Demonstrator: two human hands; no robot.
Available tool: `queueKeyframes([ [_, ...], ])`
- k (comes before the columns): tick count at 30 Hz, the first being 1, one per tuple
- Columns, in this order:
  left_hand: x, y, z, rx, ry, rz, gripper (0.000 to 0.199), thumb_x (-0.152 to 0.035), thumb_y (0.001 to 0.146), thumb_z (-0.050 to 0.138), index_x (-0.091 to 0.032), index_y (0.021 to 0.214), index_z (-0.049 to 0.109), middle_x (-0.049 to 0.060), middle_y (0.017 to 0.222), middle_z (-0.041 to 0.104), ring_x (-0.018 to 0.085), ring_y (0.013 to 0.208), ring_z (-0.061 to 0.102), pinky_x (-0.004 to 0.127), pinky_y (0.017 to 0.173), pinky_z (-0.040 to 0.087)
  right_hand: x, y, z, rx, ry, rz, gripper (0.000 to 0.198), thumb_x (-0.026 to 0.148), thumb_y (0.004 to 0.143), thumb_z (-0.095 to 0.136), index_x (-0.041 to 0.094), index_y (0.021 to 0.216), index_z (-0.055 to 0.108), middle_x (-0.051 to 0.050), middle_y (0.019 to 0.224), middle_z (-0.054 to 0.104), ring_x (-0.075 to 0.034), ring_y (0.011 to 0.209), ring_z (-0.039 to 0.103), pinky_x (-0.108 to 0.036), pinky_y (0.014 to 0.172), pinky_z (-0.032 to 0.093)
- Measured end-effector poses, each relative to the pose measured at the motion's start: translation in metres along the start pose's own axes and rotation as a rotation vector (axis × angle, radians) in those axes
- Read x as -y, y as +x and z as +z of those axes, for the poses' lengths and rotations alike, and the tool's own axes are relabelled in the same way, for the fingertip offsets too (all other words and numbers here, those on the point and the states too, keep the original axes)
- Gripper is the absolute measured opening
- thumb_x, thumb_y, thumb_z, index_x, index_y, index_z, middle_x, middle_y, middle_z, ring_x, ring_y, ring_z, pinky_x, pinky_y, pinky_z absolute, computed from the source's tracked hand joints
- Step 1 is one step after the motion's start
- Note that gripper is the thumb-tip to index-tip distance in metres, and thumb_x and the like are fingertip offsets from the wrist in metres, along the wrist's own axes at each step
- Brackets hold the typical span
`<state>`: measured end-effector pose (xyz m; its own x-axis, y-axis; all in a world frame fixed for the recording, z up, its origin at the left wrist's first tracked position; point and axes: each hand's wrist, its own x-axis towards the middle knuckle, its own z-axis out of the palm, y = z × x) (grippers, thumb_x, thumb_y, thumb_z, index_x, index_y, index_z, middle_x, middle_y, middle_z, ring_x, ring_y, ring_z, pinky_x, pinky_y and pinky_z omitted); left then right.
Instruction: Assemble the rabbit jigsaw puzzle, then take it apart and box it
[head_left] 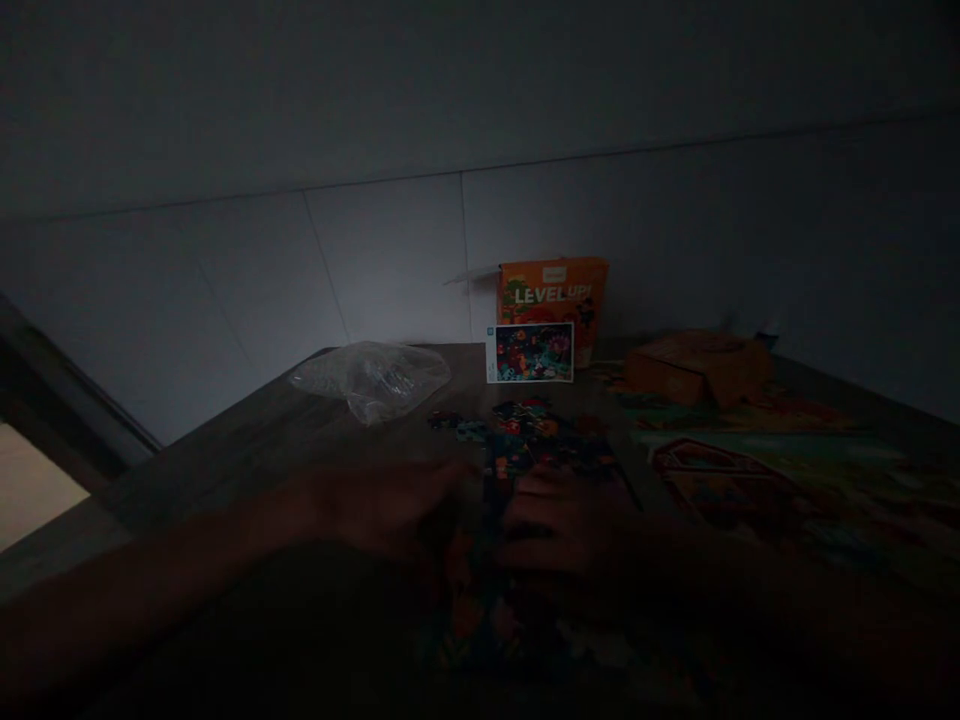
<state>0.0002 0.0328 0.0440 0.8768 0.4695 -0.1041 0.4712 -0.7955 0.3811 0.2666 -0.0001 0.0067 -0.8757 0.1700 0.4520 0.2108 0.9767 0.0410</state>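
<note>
A partly assembled jigsaw puzzle [521, 455] with dark, colourful pictures lies on the table before me. My left hand [412, 505] is at the puzzle's left edge, fingers pointing right; darkness and blur hide whether they hold anything. My right hand [551, 520] rests across the puzzle from the right, its fingers stretched out and a little apart. A few loose puzzle pieces [470, 430] sit beside the upper left corner. Below the hands, more of the puzzle [469, 615] shows dimly. Behind it stands a picture card [534, 353] with a similar design.
An orange "LEVEL UP!" box [551, 285] stands upright against the wall behind the card. To the left lies a crumpled clear plastic bag [375, 380]. At right, another orange box [697, 368] rests on a large colourful picture sheet or puzzle [757, 480]. The room is very dark.
</note>
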Motion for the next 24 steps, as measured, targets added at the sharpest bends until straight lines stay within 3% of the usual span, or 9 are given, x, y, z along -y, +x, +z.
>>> queueKeyframes([
  [1,0.005,-0.014,0.009,-0.042,0.006,-0.013,0.084,-0.037,0.07,0.081,-0.021,0.141,0.04,0.01,0.131,0.056,0.025,0.108,0.061,0.031,0.087,0.053,0.001,0.001,0.001,0.034,0.017,0.008,0.026,0.025,0.093,0.051,0.02,0.114,0.066,-0.009,0.1,0.062,-0.02,0.087,0.051,-0.034,0.076,0.039],
  [3,0.013,-0.038,0.025,-0.247,0.007,0.033,0.08,-0.041,0.077,0.077,-0.027,0.144,0.037,0.012,0.146,0.041,0.029,0.123,0.052,0.036,0.096,0.05,0.001,0.002,0.002,0.077,0.05,0.017,0.03,0.031,0.093,0.053,0.022,0.119,0.065,-0.011,0.109,0.06,-0.021,0.092,0.053,-0.035,0.079,0.041],
  [6,0.013,-0.054,0.033,-0.181,0.019,0.145,0.071,-0.046,0.083,0.07,-0.03,0.146,0.04,0.011,0.156,0.026,0.032,0.126,0.049,0.038,0.099,0.049,-0.002,0.001,0.003,0.098,0.093,-0.01,0.035,0.036,0.092,0.054,0.021,0.123,0.063,-0.011,0.123,0.058,-0.023,0.098,0.053,-0.037,0.084,0.041],
  [9,0.0,-0.045,0.024,-0.035,0.157,0.3,0.058,-0.039,0.086,0.068,-0.028,0.14,0.05,0.011,0.144,0.048,0.031,0.126,0.05,0.043,0.107,0.041,-0.005,0.0,0.004,0.095,0.123,-0.032,0.038,0.038,0.092,0.053,0.02,0.124,0.062,-0.011,0.127,0.058,-0.023,0.101,0.053,-0.038,0.086,0.042],
  [12,-0.009,-0.029,0.017,-0.039,0.114,0.392,0.038,-0.029,0.089,0.064,-0.023,0.126,0.062,0.01,0.124,0.065,0.026,0.114,0.059,0.04,0.105,0.041,-0.006,0.0,0.005,0.104,0.142,-0.021,0.04,0.041,0.093,0.051,0.02,0.125,0.062,-0.012,0.125,0.059,-0.023,0.098,0.054,-0.039,0.086,0.042],
  [16,-0.007,-0.022,0.02,-0.132,0.005,0.384,0.026,-0.019,0.09,0.063,-0.022,0.115,0.069,0.009,0.115,0.069,0.023,0.11,0.061,0.04,0.1,0.043,-0.007,0.0,0.005,0.138,0.147,0.0,0.041,0.04,0.092,0.053,0.021,0.128,0.06,-0.012,0.128,0.057,-0.024,0.102,0.054,-0.041,0.087,0.043],
  [24,0.002,-0.022,0.023,-0.124,-0.128,0.367,0.032,-0.013,0.093,0.06,-0.028,0.12,0.067,0.006,0.112,0.073,0.021,0.107,0.064,0.041,0.098,0.044,-0.007,-0.002,0.002,0.137,0.158,0.016,0.045,0.039,0.09,0.058,0.023,0.132,0.057,-0.011,0.129,0.057,-0.024,0.104,0.055,-0.041,0.088,0.044],
])
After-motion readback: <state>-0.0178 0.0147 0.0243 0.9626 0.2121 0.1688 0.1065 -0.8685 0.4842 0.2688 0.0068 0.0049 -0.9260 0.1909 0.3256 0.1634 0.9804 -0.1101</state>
